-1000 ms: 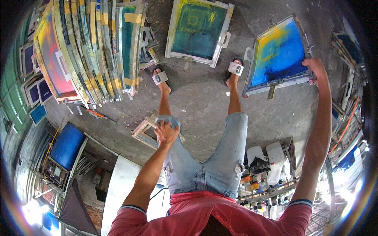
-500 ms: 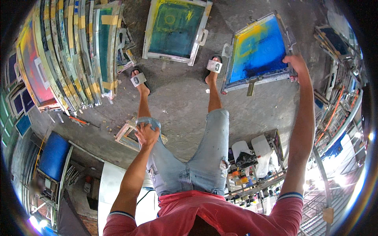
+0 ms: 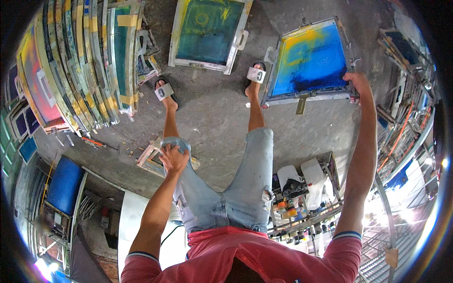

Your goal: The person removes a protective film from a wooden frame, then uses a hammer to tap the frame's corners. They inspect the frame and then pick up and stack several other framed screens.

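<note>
My right hand (image 3: 359, 85) is closed on the near right corner of a screen printing frame (image 3: 311, 100), its thumb over the top edge and the other fingers mostly hidden. The frame's mesh is blue with a yellow patch at the far left, and a metal hinge piece sticks out of its near side. My left hand (image 3: 174, 158) lies on my left knee, fingers spread over the rolled denim, holding nothing. A second screen frame (image 3: 207, 35), green and yellow, lies on the floor left of the held one.
Many screen frames (image 3: 78, 66) stand upright in a row at the left. A small wooden frame (image 3: 150, 158) lies beside my left knee. Behind on the right are white containers (image 3: 312, 177) and a metal rack; more frames (image 3: 401, 49) lean at the far right. A blue barrel (image 3: 65, 185) is at left.
The held frame has shifted slightly to the right and turned a little, with my right hand still on its corner. My left hand stays on my knee.
</note>
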{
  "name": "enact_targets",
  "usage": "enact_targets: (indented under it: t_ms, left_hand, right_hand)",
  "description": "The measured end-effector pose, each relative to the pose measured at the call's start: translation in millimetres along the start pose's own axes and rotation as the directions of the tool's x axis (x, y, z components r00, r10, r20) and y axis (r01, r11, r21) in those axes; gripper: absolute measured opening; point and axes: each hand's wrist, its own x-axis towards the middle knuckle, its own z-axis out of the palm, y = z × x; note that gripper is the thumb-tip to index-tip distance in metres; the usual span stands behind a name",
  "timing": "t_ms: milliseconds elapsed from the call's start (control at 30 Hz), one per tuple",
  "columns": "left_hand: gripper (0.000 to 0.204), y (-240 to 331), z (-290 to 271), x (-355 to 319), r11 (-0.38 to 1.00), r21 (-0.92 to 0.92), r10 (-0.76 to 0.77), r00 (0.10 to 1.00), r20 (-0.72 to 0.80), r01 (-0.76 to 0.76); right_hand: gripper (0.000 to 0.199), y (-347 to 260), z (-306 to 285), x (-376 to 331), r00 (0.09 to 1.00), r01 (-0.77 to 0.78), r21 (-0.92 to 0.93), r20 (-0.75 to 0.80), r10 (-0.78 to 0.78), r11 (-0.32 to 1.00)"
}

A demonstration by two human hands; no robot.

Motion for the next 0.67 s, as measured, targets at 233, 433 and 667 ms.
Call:
enact_targets:
  t_ms: [233, 433, 667]
  left_hand:
    - [0.048, 6, -4, -2, 1.000, -0.011, -0.001, 1.000, -0.021, 0.001]
    - [0.047, 51, 2, 1, 0.997, -0.071, -0.019, 0.996, -0.093, 0.012]
    - [0.042, 146, -21, 28, 0.859, -0.434, -0.290, 0.957, 0.023, 0.271]
  right_hand:
    - [0.027, 13, -8, 13, 1.000, 0.015, 0.028, 0.023, -0.016, 0.999]
    - [0.024, 3, -10, 10, 0.992, 0.092, 0.030, 0.086, -0.094, 0.995]
    - [0.055, 9, -19, -3, 0.975, 0.222, 0.106, -0.024, -0.220, 0.969]
